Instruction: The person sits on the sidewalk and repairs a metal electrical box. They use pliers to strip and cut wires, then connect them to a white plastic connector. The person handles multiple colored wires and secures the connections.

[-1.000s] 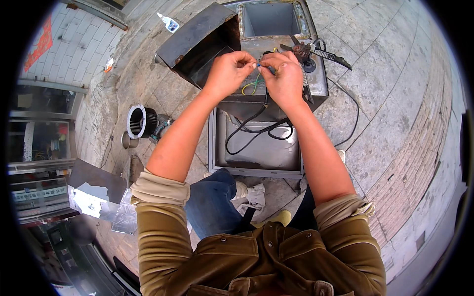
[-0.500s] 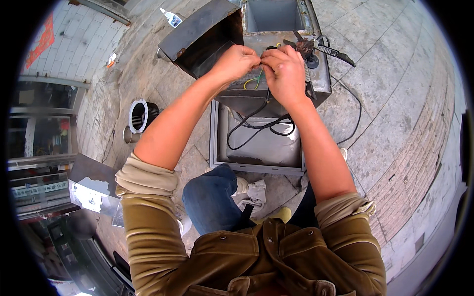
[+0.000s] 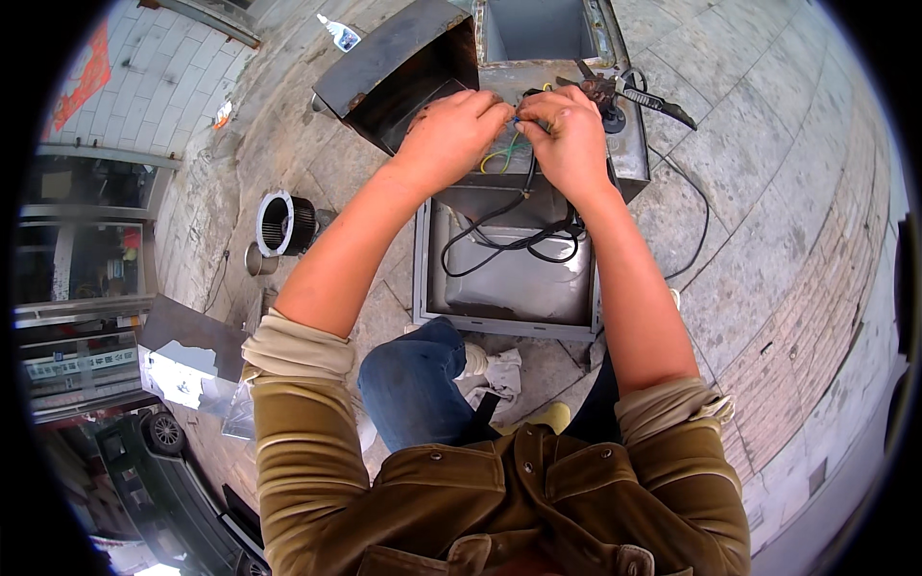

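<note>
While a fan drum (image 3: 286, 224) sat off left, my left hand (image 3: 449, 139) was curled, couldn't tell around what, yellow-green wire (image 3: 492, 156) looped just below, blue wire (image 3: 517, 122) showed between my hands over the metal box (image 3: 629, 158), right hand (image 3: 570, 142) pinched it.

The back of the left hand (image 3: 449, 139) hides its fingertips, so whatever they may grip cannot be told. Pinched at the right hand (image 3: 569, 139), a blue bit (image 3: 517, 121) is too small to make out. The yellow-green wire (image 3: 492, 161) disappears behind the hands. The upper edge cuts off the box (image 3: 629, 154) and its opening (image 3: 538, 29). The hood (image 3: 384, 58) is dark inside, one corner covered by the left hand. The right forearm (image 3: 642, 307) covers part of the tray (image 3: 509, 327). The lower edge crops the jacket (image 3: 538, 499).
</note>
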`<state>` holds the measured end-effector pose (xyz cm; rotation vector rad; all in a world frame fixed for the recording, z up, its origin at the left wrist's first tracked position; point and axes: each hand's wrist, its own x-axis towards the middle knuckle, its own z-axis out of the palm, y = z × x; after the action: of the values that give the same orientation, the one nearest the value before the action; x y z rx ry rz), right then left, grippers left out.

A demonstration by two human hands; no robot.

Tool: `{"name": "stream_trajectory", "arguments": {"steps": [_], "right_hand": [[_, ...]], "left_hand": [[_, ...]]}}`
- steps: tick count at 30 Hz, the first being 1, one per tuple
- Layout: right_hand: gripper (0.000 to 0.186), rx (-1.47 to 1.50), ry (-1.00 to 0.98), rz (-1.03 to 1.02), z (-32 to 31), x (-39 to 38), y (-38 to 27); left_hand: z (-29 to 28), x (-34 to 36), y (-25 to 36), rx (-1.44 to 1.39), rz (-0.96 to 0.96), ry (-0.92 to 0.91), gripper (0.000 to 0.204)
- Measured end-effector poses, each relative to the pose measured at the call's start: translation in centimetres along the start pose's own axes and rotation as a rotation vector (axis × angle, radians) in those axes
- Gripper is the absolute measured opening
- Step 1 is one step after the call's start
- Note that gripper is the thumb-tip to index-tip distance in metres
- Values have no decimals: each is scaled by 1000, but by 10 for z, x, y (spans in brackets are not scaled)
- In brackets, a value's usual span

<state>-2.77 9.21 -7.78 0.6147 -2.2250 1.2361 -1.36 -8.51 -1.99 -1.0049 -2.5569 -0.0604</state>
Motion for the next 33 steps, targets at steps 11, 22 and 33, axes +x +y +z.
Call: {"name": "stream_trajectory", "arguments": {"steps": [11,22,33], "right_hand": [[10,-94,28,-121,0,-2,-5],[14,22,11,39,-1,0,-3],[10,-53,20,-7,1,-3,-8]], "left_hand": [[13,22,-4,-1343,-1199,-392,13],[-4,5,-2,-78,-77,41,19],[16,15,-5,-974,-805,-243,14]]}}
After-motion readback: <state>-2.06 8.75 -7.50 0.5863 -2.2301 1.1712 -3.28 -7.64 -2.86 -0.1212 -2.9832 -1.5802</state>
